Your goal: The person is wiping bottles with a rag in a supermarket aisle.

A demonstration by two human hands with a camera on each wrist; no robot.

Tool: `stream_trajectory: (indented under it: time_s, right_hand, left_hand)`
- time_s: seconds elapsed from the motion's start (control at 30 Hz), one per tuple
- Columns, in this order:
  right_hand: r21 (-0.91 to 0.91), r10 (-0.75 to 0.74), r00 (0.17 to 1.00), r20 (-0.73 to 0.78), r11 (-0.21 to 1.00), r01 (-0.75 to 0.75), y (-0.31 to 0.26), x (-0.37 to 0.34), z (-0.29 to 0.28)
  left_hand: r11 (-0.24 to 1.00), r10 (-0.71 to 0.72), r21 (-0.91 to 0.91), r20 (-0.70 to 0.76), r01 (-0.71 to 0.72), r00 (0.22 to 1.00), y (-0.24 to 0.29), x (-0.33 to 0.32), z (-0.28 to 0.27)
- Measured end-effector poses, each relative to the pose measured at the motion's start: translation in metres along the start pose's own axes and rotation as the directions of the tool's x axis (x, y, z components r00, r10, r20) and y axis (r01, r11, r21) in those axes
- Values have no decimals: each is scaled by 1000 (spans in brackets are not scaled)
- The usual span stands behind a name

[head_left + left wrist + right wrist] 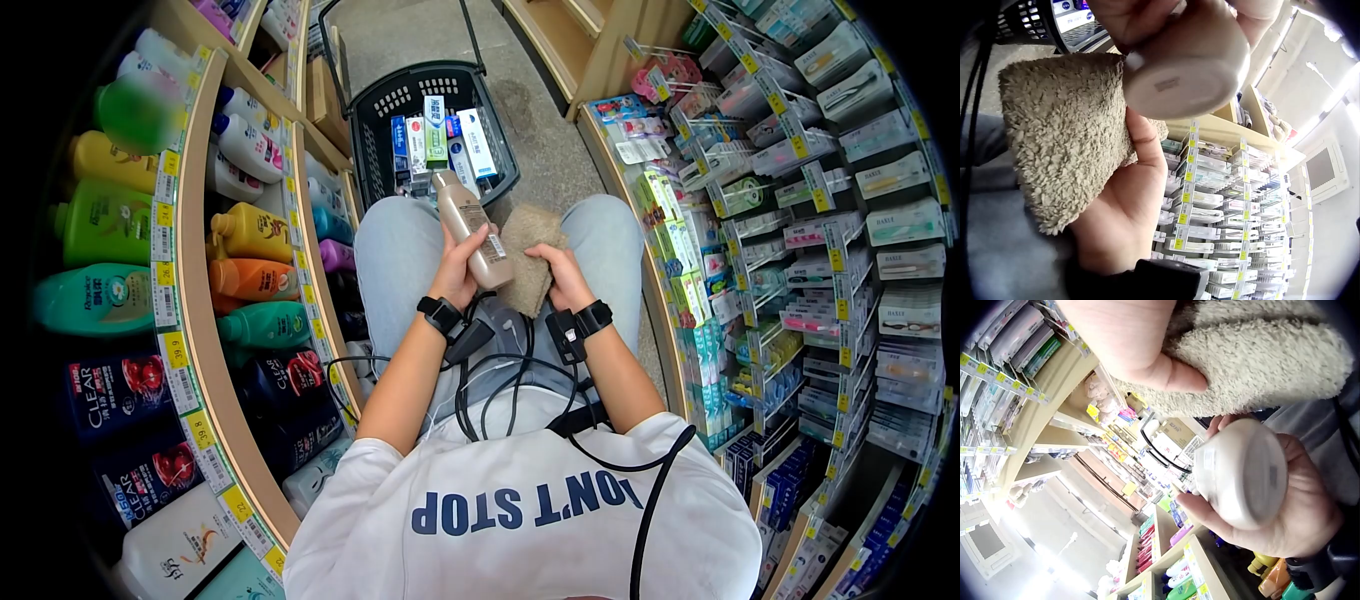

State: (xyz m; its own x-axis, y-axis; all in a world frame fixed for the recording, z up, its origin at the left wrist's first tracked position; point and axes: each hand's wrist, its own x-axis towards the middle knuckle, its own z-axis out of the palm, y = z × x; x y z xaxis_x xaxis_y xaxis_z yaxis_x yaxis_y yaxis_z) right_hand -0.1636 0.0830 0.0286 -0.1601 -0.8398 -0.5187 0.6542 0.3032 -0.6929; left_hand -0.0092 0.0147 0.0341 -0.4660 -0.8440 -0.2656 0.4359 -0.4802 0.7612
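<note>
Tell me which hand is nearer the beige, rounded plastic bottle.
Left. The left hand holds the beige bottle; the right hand is off to its right, holding a fluffy tan cloth.

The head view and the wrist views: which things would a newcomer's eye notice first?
Probably the beige bottle in the left hand, beside the shaggy cloth that the right hand holds, near the head view's centre. The black basket of boxes at the top of that view also stands out. So does the dark lettering on the white shirt below, upside down.
</note>
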Motion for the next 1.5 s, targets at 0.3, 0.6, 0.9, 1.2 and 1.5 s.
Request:
stream_trajectory:
  time_s: [0.3, 0.6, 0.9, 1.2, 1.5]
  right_hand:
    - [-3, -18, 999, -33, 1000, 18, 0, -1, 3]
    - [-8, 8, 1000, -8, 1000, -8, 1, 0, 1]
    - [-10, -17, 1000, 1, 1000, 17, 1, -1, 3]
    - [-33, -14, 1000, -13, 999, 14, 6, 3, -2]
    - [-32, -28, 1000, -6, 999, 28, 8, 7, -6]
  left_hand:
    - [977, -165, -138, 4, 164, 986, -3, 1, -6]
    - [992, -116, 55, 40, 113, 992, 5, 1, -5]
    - [998, -33, -62, -184, 22, 982, -1, 4, -2]
    - [996, -24, -87, -134, 12, 991, 13, -6, 5]
    - [997, -4, -83, -80, -2, 997, 11, -4, 1]
